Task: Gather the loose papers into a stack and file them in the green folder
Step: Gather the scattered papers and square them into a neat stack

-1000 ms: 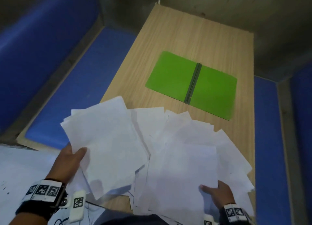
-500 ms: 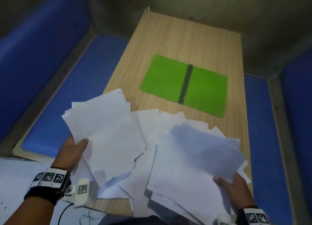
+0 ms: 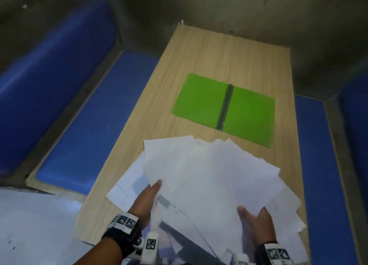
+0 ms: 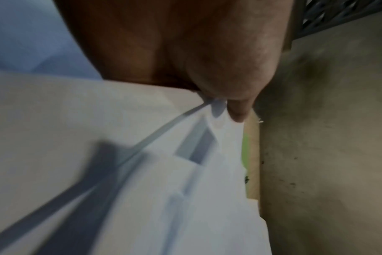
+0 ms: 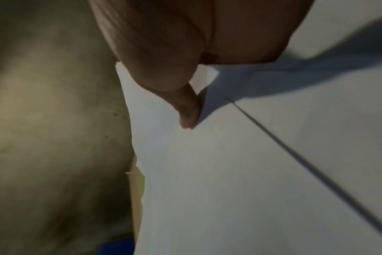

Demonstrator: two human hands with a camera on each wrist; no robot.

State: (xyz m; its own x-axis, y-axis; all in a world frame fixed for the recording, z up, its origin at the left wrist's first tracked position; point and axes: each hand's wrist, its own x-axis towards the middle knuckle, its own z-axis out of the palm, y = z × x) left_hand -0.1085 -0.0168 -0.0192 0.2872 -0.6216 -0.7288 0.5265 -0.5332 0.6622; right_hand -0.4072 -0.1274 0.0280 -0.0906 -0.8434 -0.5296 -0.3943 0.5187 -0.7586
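We hold the papers [image 3: 209, 177] over the near end of the bench [image 3: 199, 51], left hand [image 3: 146, 201] and right hand [image 3: 256, 223] each pinching them. The green folder [image 3: 225, 107] lies open farther back, between blue seats [image 3: 95, 121]. Our two bunches have now come together into one.

The left hand [image 3: 144, 201] grips from the near left, thumb on top. The right hand [image 3: 256, 225] grips at the near right, thumb forward. Both wrists wear marker bands.

One open bright-green card folder [image 3: 201, 99] lay on one pale wood-grain surface [image 3: 209, 53]. White paper sheets [image 3: 209, 175] formed one fanned bunch, too overlapped to count. Two blue padded benches [image 3: 95, 121] flanked it.
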